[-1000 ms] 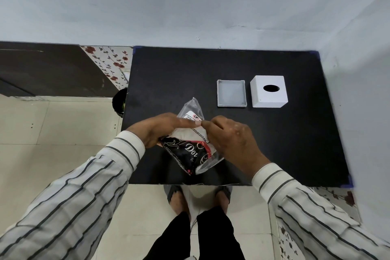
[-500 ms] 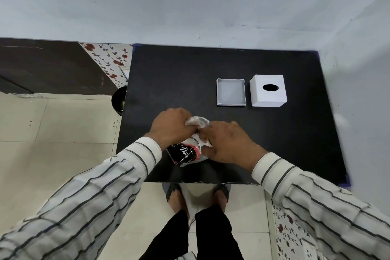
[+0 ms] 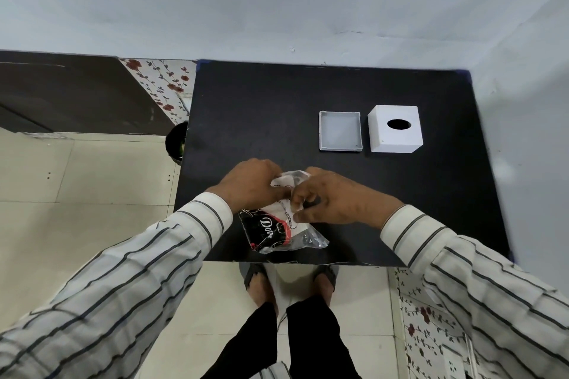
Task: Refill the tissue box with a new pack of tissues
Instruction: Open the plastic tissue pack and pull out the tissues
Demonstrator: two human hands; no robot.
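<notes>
Both hands, left hand (image 3: 251, 183) and right hand (image 3: 335, 198), pinch the tissue pack (image 3: 278, 224); its long axis runs away from the person.

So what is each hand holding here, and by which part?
Both the left hand and right hand grip the tissue pack at its crumpled far end; its other end rests on the table.

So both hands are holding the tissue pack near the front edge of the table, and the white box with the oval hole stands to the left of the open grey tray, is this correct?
Not quite. In the head view the white box stands to the right of the grey tray, not the left. The rest holds: left hand and right hand grip the tissue pack near the table's front edge.
</notes>
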